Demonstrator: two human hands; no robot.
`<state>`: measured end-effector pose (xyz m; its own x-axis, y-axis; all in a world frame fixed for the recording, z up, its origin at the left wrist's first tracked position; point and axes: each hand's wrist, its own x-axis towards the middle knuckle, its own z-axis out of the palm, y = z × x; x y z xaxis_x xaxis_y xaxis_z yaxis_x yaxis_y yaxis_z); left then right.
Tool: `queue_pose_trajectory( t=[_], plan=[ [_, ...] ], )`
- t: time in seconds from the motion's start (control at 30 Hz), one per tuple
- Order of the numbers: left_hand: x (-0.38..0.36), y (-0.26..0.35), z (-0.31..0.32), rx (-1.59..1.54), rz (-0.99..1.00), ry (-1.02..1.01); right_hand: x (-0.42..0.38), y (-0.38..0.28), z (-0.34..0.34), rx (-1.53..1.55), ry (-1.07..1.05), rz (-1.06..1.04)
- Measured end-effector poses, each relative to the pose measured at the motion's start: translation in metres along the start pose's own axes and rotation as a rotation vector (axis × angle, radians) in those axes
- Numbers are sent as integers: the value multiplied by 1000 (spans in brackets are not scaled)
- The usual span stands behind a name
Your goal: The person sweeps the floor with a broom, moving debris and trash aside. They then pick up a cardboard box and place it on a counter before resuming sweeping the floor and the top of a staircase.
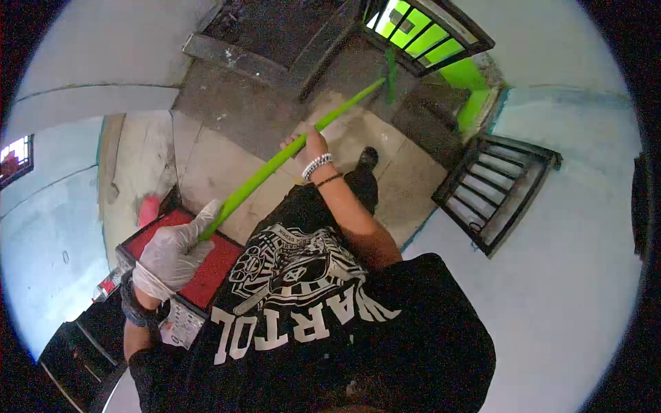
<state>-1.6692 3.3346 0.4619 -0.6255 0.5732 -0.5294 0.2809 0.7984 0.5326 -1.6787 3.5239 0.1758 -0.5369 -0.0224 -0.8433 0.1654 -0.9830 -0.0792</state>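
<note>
A long green pole [265,168] runs slantwise from lower left to upper right, ending in a narrow green head [392,76] that is blurred near the doorway floor. My left hand [172,258], in a whitish translucent glove, is closed round the near end of the pole. Farther along, my right hand [308,150] is bare, wears bracelets at the wrist, and wraps its fingers about the shaft. Below the pole's middle, tiled floor [237,148] shows, with a darker, dirty stretch toward the far end.
A barred black gate [496,189] stands against the right wall, and another barred panel [430,34] is by the bright green doorway. At my left is a red-topped surface [217,272] with a pink object [148,210] behind it. A dark raised ledge [237,60] lies ahead.
</note>
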Motion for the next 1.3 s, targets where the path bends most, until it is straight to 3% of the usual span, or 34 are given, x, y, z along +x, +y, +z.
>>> queue_pose_trajectory(
  t=[0.03, 0.13, 0.23, 0.33, 0.37, 0.4, 0.5, 0.67, 0.73, 0.8, 0.87, 0.93, 0.97, 1.07, 1.2, 1.23, 1.3],
  plan=[
    [2, 18, -10, 95, -159, -125, -1, -1, -1, 37, -2, -17],
    [-9, 22, -10, 139, -14, -89, -6, 0, 0, 143, -67, -61],
    [-26, 26, -2, -189, -207, -62, -17, -12, 8, 170, -203, -121],
    [-28, 47, -15, -133, -273, -194, -48, -26, 28, 157, -353, -117],
    [-32, 43, -11, -151, -152, -97, -61, -31, 35, 140, -367, -102],
    [-29, 45, -12, -190, -240, -133, -68, -36, 40, 123, -379, -87],
    [-32, 46, -14, -346, -435, -198, -67, -30, 38, 43, -352, -82],
    [-89, 7, 35, -294, -167, -81, -95, 3, 18, -66, -290, -43],
    [-84, 2, 46, -357, -251, -109, -90, -2, 17, -79, -243, -22],
    [-35, 22, 48, -463, -467, -206, -28, -9, -7, -82, -185, -8],
    [7, 17, 57, -658, -551, -304, 35, -25, -35, -78, -202, -37],
    [30, -7, 73, -615, -559, -348, 62, -34, -44, -93, -21, 58],
    [36, -10, 75, -588, -563, -379, 60, -38, -45, -91, 75, 104],
    [25, 14, 58, -518, -695, -515, 19, -19, -60, -113, 77, 115],
    [11, 9, 65, -504, -586, -510, -4, -8, -84, 33, 156, 68],
    [14, 6, 65, -705, -681, -571, 3, -9, -93, 33, 130, -8],
    [12, 7, 74, -714, -578, -543, 15, -16, -109, -4, 43, -113]
  ],
)
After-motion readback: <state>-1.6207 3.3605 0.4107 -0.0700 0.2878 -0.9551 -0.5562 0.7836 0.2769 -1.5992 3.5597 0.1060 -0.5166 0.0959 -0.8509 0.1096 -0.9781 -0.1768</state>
